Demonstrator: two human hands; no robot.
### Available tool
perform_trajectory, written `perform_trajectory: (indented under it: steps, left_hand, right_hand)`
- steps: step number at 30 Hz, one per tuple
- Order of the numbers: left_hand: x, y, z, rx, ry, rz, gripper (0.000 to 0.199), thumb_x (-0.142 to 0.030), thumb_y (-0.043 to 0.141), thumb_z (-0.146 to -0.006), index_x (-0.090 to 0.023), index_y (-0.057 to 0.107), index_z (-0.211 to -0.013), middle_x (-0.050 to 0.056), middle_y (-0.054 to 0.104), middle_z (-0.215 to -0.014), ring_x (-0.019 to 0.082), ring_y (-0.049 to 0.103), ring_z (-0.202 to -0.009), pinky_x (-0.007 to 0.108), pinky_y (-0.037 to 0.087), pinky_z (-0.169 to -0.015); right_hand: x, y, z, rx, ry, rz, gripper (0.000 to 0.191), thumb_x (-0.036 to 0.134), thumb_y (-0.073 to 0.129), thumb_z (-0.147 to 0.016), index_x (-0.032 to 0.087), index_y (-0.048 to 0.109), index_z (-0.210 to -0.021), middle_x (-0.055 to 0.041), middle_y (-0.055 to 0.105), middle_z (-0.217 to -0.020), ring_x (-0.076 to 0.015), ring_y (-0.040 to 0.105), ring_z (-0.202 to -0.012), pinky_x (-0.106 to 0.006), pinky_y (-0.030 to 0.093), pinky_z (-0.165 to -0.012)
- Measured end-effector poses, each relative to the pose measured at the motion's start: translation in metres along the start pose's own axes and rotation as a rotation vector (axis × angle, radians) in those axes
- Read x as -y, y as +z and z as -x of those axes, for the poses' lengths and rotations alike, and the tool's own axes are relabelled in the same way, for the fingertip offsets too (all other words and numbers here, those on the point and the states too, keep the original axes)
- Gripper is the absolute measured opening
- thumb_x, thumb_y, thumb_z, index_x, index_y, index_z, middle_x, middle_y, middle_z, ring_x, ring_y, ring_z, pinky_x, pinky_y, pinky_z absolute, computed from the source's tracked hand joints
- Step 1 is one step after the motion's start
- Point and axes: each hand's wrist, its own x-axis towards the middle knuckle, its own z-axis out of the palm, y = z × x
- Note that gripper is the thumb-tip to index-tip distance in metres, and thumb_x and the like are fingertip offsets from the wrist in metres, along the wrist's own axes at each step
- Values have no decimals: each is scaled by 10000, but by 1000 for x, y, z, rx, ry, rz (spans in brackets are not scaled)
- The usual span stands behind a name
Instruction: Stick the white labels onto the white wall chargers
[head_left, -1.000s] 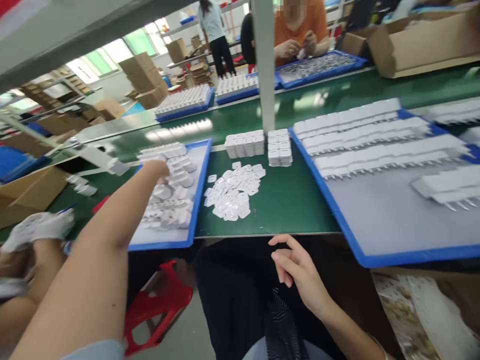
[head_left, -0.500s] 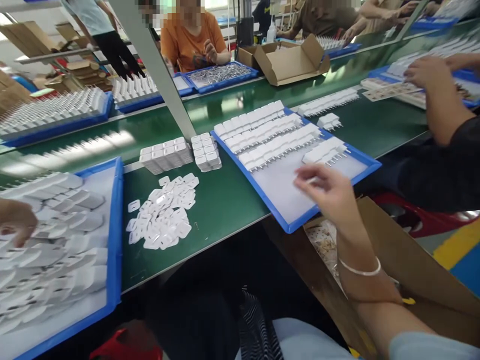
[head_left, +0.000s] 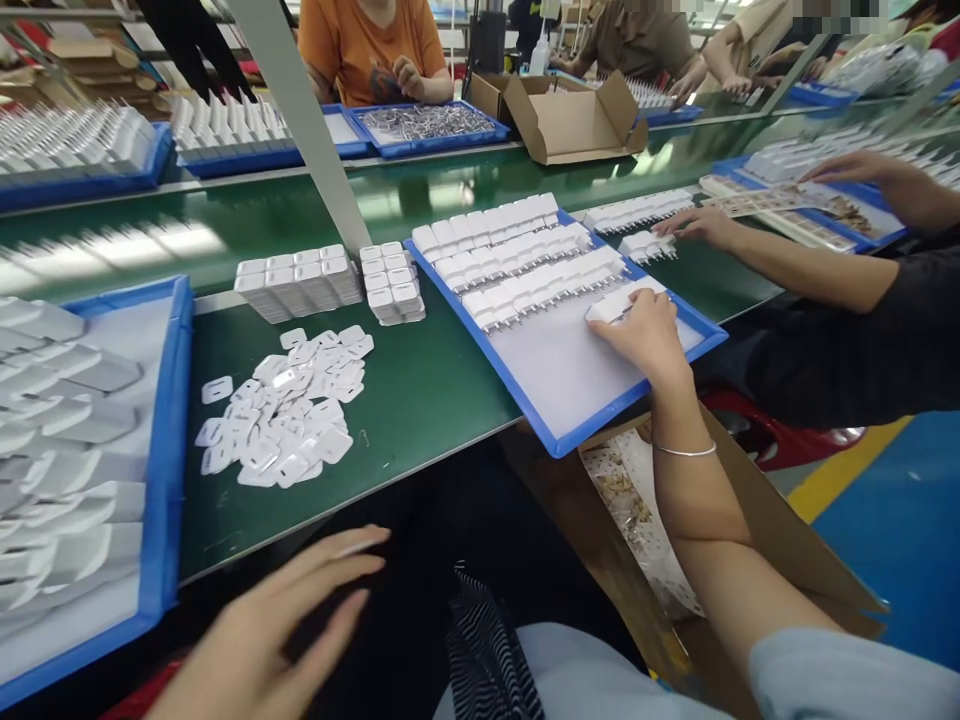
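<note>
Right hand curled partly open at the short row of white blocks, toward three o'clock in the blue tray; whether it gripped or merely touched them, I couldn't tell. Left hand, at seven o'clock, was loosely open, nothing clearly in it. A sideways nudge could have skewed the longer row at eleven o'clock, catching its prongs

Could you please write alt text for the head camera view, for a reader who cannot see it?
A person's right hand touches white pronged parts in a blue-rimmed tray on a green workbench; the left hand is above the lap. Loose white plates and stacked ones lie left of the tray.
</note>
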Motion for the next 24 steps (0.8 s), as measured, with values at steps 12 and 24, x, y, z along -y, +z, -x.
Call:
perform_trajectory:
  steps: [12, 24]
  left_hand:
    - [-22, 117, -8, -16, -42, 370, 170, -341, 670, -917, -308, 773, -1048, 66, 727, -1273, 280, 689, -1219, 443, 585, -1045]
    - [-49, 130, -26, -269, -115, 908, 609, -452, 761, -853, -248, 593, -1401, 115, 612, -1460, 309, 593, -1354, 423, 503, -1154]
  right_hand:
    - [15, -23, 30, -24, -143, -139, 641, 420, 769, -688, 126, 550, -1215, -217, 638, -1225, -382, 582, -1151, -524, 465, -1027]
    - [110, 18, 238, 74, -561, -993, 781, 251, 790, -762, 276, 410, -1444, -146, 524, -1331, -339, 571, -1237, -549, 522, -1039]
